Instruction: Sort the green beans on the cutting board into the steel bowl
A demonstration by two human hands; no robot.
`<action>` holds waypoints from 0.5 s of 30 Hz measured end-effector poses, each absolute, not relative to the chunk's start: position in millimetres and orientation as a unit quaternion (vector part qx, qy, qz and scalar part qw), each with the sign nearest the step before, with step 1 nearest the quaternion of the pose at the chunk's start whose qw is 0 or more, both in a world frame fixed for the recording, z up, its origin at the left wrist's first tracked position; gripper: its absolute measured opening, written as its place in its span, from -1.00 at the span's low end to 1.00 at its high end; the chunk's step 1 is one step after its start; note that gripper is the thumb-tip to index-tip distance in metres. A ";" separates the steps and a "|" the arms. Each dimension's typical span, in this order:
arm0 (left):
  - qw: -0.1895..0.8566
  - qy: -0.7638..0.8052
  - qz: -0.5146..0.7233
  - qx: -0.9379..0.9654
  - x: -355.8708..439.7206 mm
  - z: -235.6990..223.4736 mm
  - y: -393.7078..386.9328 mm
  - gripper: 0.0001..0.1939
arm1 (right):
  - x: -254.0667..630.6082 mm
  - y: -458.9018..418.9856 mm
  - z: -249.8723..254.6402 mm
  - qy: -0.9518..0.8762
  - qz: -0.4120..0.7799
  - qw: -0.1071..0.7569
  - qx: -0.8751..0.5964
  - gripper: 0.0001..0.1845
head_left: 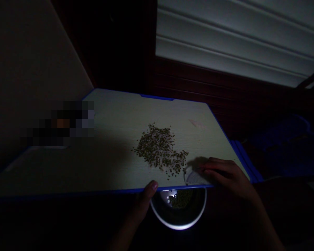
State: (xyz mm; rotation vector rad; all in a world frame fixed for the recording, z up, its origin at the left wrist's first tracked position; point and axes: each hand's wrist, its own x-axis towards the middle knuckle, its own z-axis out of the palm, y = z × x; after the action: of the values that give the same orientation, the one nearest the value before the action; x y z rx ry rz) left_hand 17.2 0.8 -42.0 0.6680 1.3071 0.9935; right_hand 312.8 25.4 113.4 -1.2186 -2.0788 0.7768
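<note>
A loose heap of small green beans or seeds (pixel 157 144) lies spread on the pale top of a small table (pixel 115 115) with blue edging. My right hand (pixel 229 172) is closed, its fingers pinching a clear half-round protractor (pixel 196 177) flat on the tabletop near the front edge, just right of the beans. Under that edge sits a round metal bowl (pixel 178 227) with more of the beans inside. My left hand (pixel 146 197) is at the bowl's left side, its thumb up against the table edge; its other fingers are hidden below.
A pixelated patch (pixel 65 123) covers something at the table's left side. A pinkish mark (pixel 196 123) shows on the tabletop. Behind stand dark wood and a pale slatted panel (pixel 225 42). Blue plastic (pixel 285 146) lies in shadow at right. The room is dim.
</note>
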 end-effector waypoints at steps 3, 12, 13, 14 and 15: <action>0.636 0.583 0.426 0.271 16.2 -46.5 0.5 -0.40 | 313.3 25.1 113.1 -0.784 0.310 0.304 -0.443 -0.75; 0.648 0.583 0.412 0.266 14.0 -52.5 -0.3 -0.40 | 317.4 24.6 106.2 -0.732 0.260 0.344 -0.528 -0.78; 0.648 0.585 0.411 0.264 14.0 -53.0 -0.2 -0.40 | 317.0 24.8 106.5 -0.730 0.253 0.340 -0.536 -0.77; 0.645 0.590 0.410 0.259 14.0 -53.8 0.0 -0.40 | 316.4 25.1 107.2 -0.731 0.251 0.333 -0.539 -0.77; 0.643 0.595 0.410 0.254 14.1 -54.6 0.1 -0.40 | 315.5 25.4 108.1 -0.733 0.250 0.329 -0.540 -0.76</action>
State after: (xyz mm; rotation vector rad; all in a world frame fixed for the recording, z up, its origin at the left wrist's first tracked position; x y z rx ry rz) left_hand 14.1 0.1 -54.6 0.5779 1.3542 0.9342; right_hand 315.5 25.4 108.1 -1.4126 -1.9196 0.6549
